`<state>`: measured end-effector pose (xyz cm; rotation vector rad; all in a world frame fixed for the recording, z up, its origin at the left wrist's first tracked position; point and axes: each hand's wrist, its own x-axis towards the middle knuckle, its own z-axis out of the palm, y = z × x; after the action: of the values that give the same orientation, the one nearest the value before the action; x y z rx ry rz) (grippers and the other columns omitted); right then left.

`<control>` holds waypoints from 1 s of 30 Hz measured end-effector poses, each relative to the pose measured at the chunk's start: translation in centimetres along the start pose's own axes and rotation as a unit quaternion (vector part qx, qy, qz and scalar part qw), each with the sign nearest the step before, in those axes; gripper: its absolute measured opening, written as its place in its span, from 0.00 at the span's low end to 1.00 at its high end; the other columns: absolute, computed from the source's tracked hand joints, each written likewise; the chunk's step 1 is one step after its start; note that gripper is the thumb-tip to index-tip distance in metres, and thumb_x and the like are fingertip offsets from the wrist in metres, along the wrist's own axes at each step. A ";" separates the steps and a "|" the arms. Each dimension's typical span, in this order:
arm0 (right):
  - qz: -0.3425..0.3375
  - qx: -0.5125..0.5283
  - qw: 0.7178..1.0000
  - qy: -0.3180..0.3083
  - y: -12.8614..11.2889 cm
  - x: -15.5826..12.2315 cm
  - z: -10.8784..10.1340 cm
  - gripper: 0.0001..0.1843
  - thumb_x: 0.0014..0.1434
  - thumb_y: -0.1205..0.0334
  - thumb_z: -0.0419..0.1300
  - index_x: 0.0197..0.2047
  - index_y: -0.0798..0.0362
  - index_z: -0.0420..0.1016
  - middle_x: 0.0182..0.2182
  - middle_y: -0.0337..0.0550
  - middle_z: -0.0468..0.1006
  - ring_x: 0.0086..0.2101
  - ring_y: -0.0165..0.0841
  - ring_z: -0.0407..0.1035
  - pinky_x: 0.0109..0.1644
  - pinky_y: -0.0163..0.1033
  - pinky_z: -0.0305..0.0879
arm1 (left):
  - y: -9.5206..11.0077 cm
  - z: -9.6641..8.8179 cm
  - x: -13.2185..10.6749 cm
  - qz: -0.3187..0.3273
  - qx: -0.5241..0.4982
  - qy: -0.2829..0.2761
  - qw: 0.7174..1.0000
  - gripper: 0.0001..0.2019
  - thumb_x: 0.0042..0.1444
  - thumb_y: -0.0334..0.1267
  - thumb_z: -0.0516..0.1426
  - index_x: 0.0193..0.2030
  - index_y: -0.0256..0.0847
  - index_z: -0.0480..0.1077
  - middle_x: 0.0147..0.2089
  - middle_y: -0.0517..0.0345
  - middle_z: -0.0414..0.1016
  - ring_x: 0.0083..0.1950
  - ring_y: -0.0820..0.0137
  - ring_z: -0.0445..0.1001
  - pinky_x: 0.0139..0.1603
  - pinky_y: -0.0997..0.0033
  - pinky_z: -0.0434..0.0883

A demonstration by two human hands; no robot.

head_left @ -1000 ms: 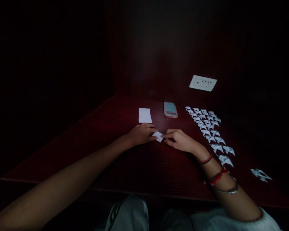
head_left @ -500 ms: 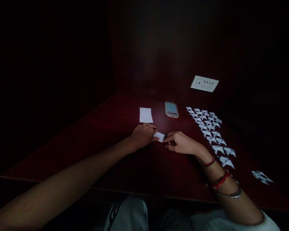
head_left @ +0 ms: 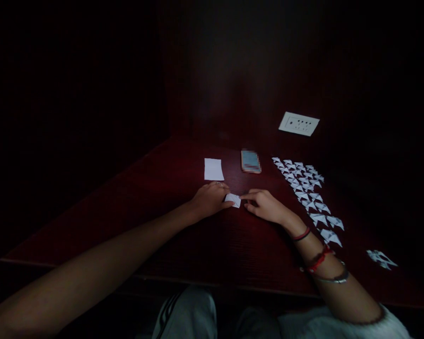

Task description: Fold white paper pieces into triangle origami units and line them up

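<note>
A small folded piece of white paper [head_left: 233, 199] lies on the dark red table between my two hands. My left hand [head_left: 211, 197] holds it from the left, with the thumb across its lower edge and the fingers at its upper edge. From the right, my right hand [head_left: 265, 205] reaches in with its index finger stretched to the paper's upper right corner. The thumb of that hand is apart from the index finger and off the paper. Just beyond my left fingers is a flat white paper sheet [head_left: 214, 169].
Rows of several folded white paper pieces [head_left: 305, 186] cover the table's right side. Another small cluster of folded paper [head_left: 381, 259] lies nearer the right front. A pixelated phone-like object [head_left: 250, 161] rests at the back, below a wall socket [head_left: 299, 124].
My right index finger has shifted upward along the folded paper's right side, and the right hand has moved slightly left and away from me. My left hand stays nearly in place.
</note>
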<state>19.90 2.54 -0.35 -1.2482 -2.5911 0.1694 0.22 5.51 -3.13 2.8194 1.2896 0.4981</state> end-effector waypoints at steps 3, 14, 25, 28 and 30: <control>-0.025 0.006 0.999 -0.020 -0.8 0.1 -0.1 0.13 0.52 0.68 0.50 0.39 0.55 0.72 0.31 0.43 0.71 0.30 0.28 0.64 0.37 0.32 0.56 | 0.1 0.0 0.1 -0.003 0.005 0.003 1.000 0.19 0.51 0.51 0.49 0.44 0.42 0.64 0.49 0.56 0.64 0.49 0.64 0.61 0.46 0.62 0.59; 0.003 0.011 1.000 -0.025 -1.0 0.0 -0.2 0.14 0.51 0.67 0.51 0.39 0.54 0.73 0.27 0.41 0.72 0.26 0.26 0.63 0.32 0.31 0.55 | 0.5 -0.3 0.1 -0.012 0.005 -0.001 1.000 0.18 0.51 0.49 0.51 0.44 0.41 0.65 0.48 0.56 0.65 0.49 0.64 0.61 0.47 0.65 0.59; -0.037 -0.004 0.998 -0.047 -1.1 0.0 -0.7 0.13 0.50 0.68 0.50 0.38 0.54 0.73 0.31 0.43 0.73 0.30 0.28 0.65 0.34 0.32 0.55 | 0.5 -0.3 0.0 -0.019 0.010 0.003 1.000 0.18 0.51 0.50 0.51 0.44 0.41 0.65 0.48 0.56 0.65 0.49 0.64 0.61 0.46 0.65 0.59; -0.059 0.008 0.996 -0.063 -1.5 -0.1 -1.1 0.13 0.50 0.70 0.50 0.37 0.55 0.73 0.31 0.42 0.73 0.30 0.28 0.65 0.34 0.32 0.55 | 0.5 -0.4 -0.1 -0.020 0.008 0.001 1.000 0.17 0.51 0.49 0.51 0.44 0.41 0.65 0.48 0.57 0.65 0.49 0.65 0.61 0.47 0.65 0.59; -0.066 0.030 0.995 -0.074 -1.8 -0.1 -1.2 0.13 0.50 0.71 0.50 0.36 0.55 0.74 0.30 0.41 0.74 0.30 0.27 0.65 0.34 0.32 0.55 | 0.5 -0.5 -0.1 -0.018 0.003 -0.003 1.000 0.17 0.51 0.48 0.51 0.43 0.41 0.65 0.48 0.57 0.65 0.49 0.65 0.61 0.47 0.66 0.58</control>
<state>18.99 1.32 1.20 -1.0773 -2.7619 0.3239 0.43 5.01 -2.65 2.7940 1.3411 0.4855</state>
